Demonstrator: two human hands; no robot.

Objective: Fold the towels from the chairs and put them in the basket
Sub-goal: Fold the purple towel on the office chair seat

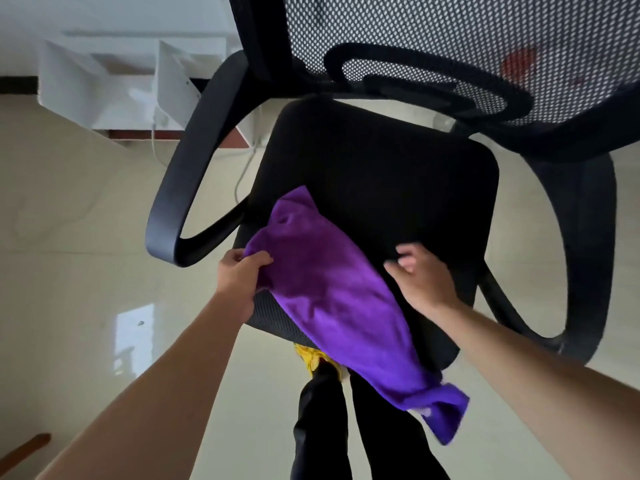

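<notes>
My left hand (239, 275) pinched an edge of the purple towel (332, 299), which lay slantwise across the black chair's seat (381, 174) with its lower end hanging off the front. My right hand (420, 278) hovered just beside the cloth, fingers loose and apart, holding nothing. As I judged it, the right hand needed a matching corner so the towel could lift flat and square for folding; no basket was in view.

White shelving (104, 81), glossy cream tiled floor (69, 237)
</notes>
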